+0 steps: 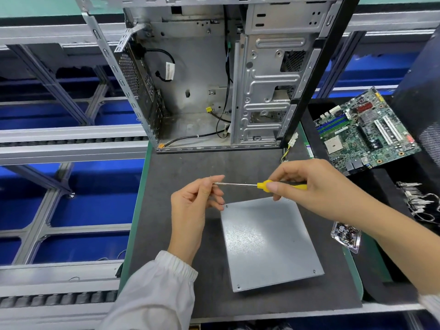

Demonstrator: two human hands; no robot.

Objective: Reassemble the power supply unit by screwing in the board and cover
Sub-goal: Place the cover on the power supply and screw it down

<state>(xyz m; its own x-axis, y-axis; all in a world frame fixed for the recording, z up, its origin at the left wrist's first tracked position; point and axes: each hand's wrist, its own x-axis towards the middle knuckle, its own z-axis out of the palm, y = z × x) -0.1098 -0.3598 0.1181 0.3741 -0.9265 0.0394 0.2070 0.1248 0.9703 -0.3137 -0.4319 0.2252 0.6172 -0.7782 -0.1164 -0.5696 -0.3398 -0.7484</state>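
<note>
The grey metal power supply unit (269,244) lies flat on the dark mat (181,167), its plain cover facing up with small screw holes at the corners. My right hand (316,184) grips the yellow handle of a screwdriver (262,185), held level above the unit's far edge with the shaft pointing left. My left hand (192,210) pinches at the tip of the shaft with thumb and fingers; whether a screw sits there is too small to tell.
An open, stripped computer case (214,79) stands at the back of the mat. A green motherboard (364,129) lies in a black tray to the right. A clear bag of screws (345,236) sits beside the unit, and loose metal parts (419,201) farther right. Conveyor rails run along the left.
</note>
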